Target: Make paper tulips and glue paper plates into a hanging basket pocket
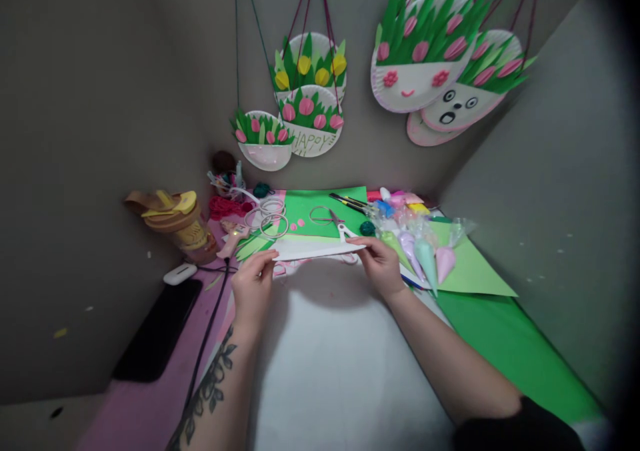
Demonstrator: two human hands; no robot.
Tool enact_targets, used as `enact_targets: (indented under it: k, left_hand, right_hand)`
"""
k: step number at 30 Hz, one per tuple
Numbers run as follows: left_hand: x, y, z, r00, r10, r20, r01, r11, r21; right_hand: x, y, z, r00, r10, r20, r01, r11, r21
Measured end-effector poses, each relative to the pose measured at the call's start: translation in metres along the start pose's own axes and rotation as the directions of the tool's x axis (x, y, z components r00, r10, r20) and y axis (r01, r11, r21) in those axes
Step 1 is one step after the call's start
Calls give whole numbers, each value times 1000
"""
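Note:
My left hand [254, 284] and my right hand [381, 264] both pinch a white paper plate [315, 249], held edge-on and nearly level a little above the white sheet [340, 364] on the table. The left hand grips its left end, the right hand its right end. Just behind the plate lie scissors [336, 222] on green paper [325, 207].
Pastel piping bags [425, 251] lie right of my right hand on light green paper [475, 271]. A hot glue gun [233, 237], metal rings [270, 217], a jar [187, 231] and a black phone [157, 327] sit left. Paper-plate flower baskets [310, 97] hang on the wall.

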State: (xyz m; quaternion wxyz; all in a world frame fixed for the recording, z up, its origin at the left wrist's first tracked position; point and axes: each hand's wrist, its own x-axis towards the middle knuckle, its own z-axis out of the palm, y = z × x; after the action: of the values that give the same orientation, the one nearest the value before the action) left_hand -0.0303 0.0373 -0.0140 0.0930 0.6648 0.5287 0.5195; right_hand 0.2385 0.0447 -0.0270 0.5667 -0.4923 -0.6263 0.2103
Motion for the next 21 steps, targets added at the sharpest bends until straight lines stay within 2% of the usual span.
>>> enact_targets:
  k: [6,10,14,17,21]
  left_hand:
    - [0,-1,2,1000,-25,16,25,1000,1]
    - [-2,4,3,981,-182,65,186,980,-64]
    - [1,8,2,935,-318,156,336,935,-115]
    - [5,10,1,900,-370,232,415,888,-195]
    - [7,11,1,831,-449,330,539,798,-270]
  right_hand:
    - [-2,3,0,999,-37,16,37,999,18]
    - [-3,1,2,999,-15,35,15,1000,24]
    - [0,-6,5,980,185,71,-193,972,136]
    - [4,-5,7,923,352,157,-383,882,275]
    - [7,0,7,874,433,218,-483,816,316]
